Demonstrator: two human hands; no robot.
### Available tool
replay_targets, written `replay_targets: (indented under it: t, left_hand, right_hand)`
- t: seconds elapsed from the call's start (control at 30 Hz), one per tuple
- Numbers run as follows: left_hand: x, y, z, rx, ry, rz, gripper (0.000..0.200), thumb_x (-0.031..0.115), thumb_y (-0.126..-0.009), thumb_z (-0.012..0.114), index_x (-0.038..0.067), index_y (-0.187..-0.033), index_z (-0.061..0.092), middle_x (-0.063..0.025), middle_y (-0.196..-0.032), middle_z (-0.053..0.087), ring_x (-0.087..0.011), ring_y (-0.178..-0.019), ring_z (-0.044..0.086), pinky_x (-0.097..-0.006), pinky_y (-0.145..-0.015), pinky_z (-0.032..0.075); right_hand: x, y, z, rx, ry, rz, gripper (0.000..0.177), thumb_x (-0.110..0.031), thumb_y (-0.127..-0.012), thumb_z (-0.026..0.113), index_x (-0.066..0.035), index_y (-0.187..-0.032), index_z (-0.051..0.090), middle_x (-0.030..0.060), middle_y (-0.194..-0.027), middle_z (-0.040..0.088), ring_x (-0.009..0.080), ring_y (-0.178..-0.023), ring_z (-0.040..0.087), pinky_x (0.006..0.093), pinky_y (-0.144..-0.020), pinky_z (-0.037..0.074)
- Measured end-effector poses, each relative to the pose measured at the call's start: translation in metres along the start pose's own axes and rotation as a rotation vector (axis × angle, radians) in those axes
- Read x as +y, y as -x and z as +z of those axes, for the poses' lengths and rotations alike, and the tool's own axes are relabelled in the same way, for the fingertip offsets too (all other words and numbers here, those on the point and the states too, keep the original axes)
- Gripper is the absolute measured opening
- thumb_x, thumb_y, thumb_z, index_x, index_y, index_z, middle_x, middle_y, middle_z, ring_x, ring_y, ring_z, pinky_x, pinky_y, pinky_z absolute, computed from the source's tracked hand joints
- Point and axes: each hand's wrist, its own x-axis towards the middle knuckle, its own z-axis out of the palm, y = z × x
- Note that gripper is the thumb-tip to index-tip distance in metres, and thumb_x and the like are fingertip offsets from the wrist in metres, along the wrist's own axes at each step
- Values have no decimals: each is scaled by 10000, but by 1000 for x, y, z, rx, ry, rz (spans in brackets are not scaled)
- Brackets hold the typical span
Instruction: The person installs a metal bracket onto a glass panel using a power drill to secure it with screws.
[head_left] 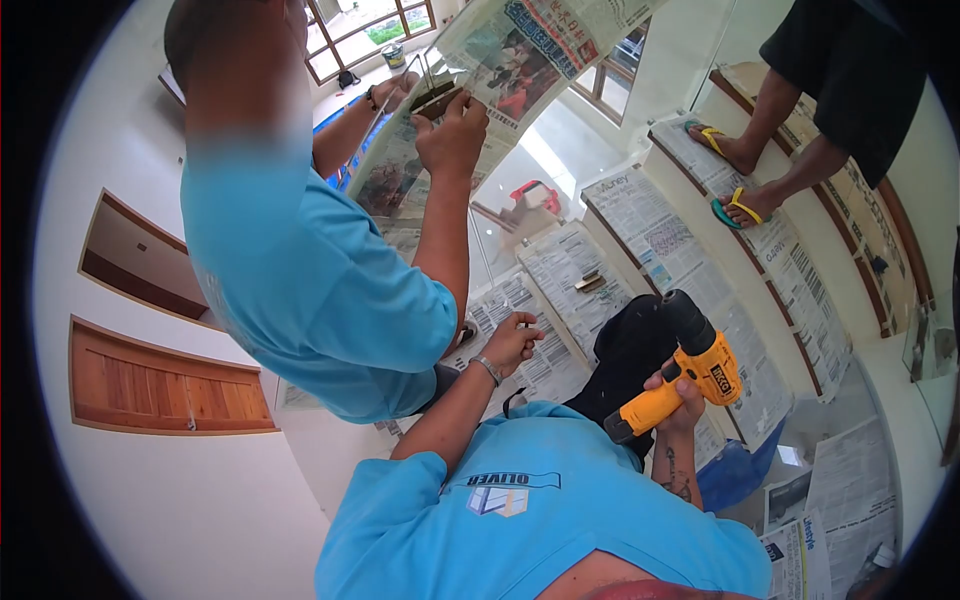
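Observation:
My right hand [687, 402] is wrapped around the grip of a yellow and black cordless drill [690, 375], whose dark chuck points up and away from me. In front of my chest, my left hand [512, 345], with a metal watch at the wrist, has its fingers curled and thumb pinched in. Whatever may be between those fingertips is too small to name. Just beyond it, small brass-coloured metal pieces [590, 283] lie on a newspaper-covered step [560, 262].
A co-worker in a blue shirt [310, 290] stands at left, both hands at a dark bracket [437, 104] by a newspaper-covered panel [520, 60]. Another person's sandalled feet [745, 205] rest on the papered stairs [690, 245]. A red item [535, 195] lies beyond.

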Motion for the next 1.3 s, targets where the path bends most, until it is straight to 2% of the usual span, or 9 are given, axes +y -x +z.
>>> replay_targets:
  t: [0.17, 0.3, 0.5, 0.6, 0.77, 0.87, 1.03, 1.1, 1.3]
  left_hand:
    - [6, 20, 7, -126, 24, 31, 578, 68, -920, 598, -21, -1438, 356, -140, -1231, 585, -148, -954, 613, -258, -845, 509]
    - [7, 34, 12, -225, -126, 160, 601, 143, -947, 616, -46, -1443, 335, -147, -1271, 584, -180, -1027, 630, -267, -892, 516]
    - [16, 26, 14, -109, -385, -70, 410, 306, -1023, 539, 0, -1293, 564, -56, -1034, 650, -123, -925, 630, -255, -831, 523]
    - [20, 28, 38, -120, -545, 184, 367, 326, -1042, 497, 25, -1194, 642, -25, -937, 633, -103, -866, 630, -249, -804, 523]
    - [66, 42, 100, -126, 142, 415, 375, 280, -1026, 538, -19, -1251, 562, -34, -912, 626, -127, -869, 649, -256, -795, 540]
    - [94, 61, 131, -210, 284, 576, 348, 236, -1021, 543, -25, -1251, 531, -54, -902, 630, -151, -883, 661, -281, -807, 555]
    - [111, 77, 154, -150, 340, 710, 241, 213, -1026, 524, -1, -1135, 547, -92, -874, 651, -178, -828, 676, -306, -763, 569]
    - [109, 79, 157, -110, 350, 781, 224, 216, -1027, 520, 4, -1097, 545, -101, -864, 657, -186, -808, 679, -314, -746, 571]
    - [108, 89, 171, -39, 416, 968, 214, 247, -1042, 483, 36, -1039, 514, -111, -844, 672, -189, -787, 684, -311, -745, 567]
  right_hand:
    - [1, 0, -5, -31, -4, 18, 400, -71, -792, 641, 22, -1169, 546, 130, -914, 649, 252, -781, 706, 384, -723, 618]
    - [2, 1, -4, -53, 17, 18, 402, -65, -792, 635, 28, -1172, 543, 137, -914, 653, 260, -782, 709, 390, -734, 620]
    - [6, 2, -3, -95, 18, 34, 404, -44, -776, 649, 33, -1162, 555, 147, -933, 656, 272, -776, 707, 393, -726, 617]
    - [10, 3, 5, -107, 60, 31, 432, -29, -762, 673, 27, -1175, 559, 152, -955, 655, 282, -797, 704, 400, -733, 611]
    - [24, 4, 19, -81, 132, 98, 484, -3, -748, 705, 8, -1209, 558, 150, -1008, 645, 274, -839, 693, 402, -765, 599]
    - [33, -3, 35, -71, 244, 57, 480, -41, -760, 713, 10, -1208, 548, 130, -1014, 622, 255, -842, 673, 405, -769, 589]
    - [43, -12, 36, -103, 272, 1, 466, -21, -793, 710, -6, -1227, 543, 119, -1039, 619, 243, -894, 659, 405, -831, 570]
    - [46, -11, 32, -157, 280, -22, 482, 30, -826, 693, -37, -1278, 538, 102, -1154, 611, 228, -969, 645, 434, -871, 572]
    - [36, -17, 48, -229, 251, -67, 438, -7, -837, 668, -10, -1250, 523, 114, -1092, 615, 230, -931, 651, 396, -850, 565]
